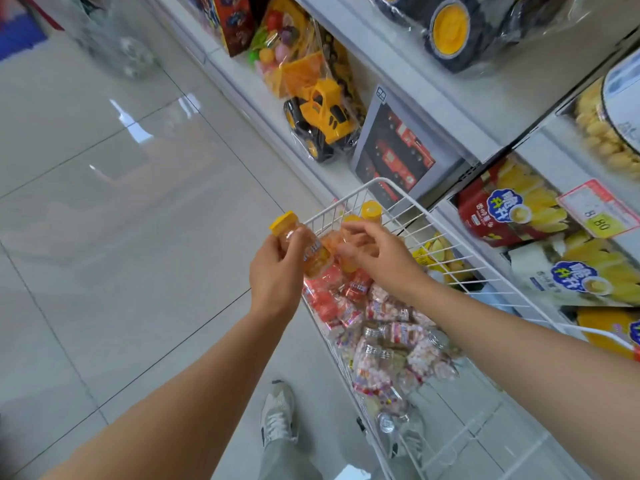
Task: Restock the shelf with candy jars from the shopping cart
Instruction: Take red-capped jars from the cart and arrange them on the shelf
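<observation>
We judge it early — left hand (277, 268) grips a yellow-lidded orange plastic candy jar (313, 256), right hand (377, 252) slack-fingered, empty, above the heaped white wire shopping cart (412, 201).

Glossy floor tiles (145, 188); white wire cart (408, 209)
</observation>
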`<move>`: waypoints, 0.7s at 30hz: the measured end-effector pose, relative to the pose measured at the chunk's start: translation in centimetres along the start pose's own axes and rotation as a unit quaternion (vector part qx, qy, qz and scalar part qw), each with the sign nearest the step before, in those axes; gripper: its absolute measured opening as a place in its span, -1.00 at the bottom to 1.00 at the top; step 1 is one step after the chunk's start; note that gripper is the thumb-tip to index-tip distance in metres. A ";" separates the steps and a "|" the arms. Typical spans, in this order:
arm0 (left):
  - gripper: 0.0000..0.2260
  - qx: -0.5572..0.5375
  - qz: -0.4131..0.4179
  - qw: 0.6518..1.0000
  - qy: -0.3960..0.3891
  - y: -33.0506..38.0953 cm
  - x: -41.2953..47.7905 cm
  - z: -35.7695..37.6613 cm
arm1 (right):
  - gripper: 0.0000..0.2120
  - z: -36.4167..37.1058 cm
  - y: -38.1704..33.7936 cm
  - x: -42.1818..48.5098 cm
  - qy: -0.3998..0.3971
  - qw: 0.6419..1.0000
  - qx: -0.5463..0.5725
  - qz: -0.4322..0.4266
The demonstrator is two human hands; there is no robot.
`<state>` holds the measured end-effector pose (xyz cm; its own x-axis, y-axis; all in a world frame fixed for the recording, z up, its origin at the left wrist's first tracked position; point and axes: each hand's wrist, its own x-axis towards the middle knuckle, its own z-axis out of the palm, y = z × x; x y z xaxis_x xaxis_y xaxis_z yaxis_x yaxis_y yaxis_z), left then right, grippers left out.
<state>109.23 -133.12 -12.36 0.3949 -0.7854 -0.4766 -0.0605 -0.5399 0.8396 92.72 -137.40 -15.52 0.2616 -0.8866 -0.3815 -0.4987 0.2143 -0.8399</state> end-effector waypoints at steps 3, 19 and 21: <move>-0.57 0.006 0.010 1.000 0.012 -0.6 0.3 0.0 | -0.49 -0.1 2.0 2.4 0.040 0.982 -0.185 0.011; -0.61 0.024 0.017 0.999 -0.024 -1.1 0.4 -0.3 | -0.60 -0.4 3.2 2.2 0.046 0.961 -0.267 0.052; -0.60 0.024 0.013 0.999 -0.028 -0.6 0.0 -0.3 | -0.61 -1.9 2.1 1.4 0.057 0.983 -0.163 0.069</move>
<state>109.54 -132.75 -12.82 0.3404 -0.8143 -0.4701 -0.1137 -0.5320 0.8391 90.50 -139.00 -17.12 0.0871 -0.9024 -0.4220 -0.7660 0.2102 -0.6075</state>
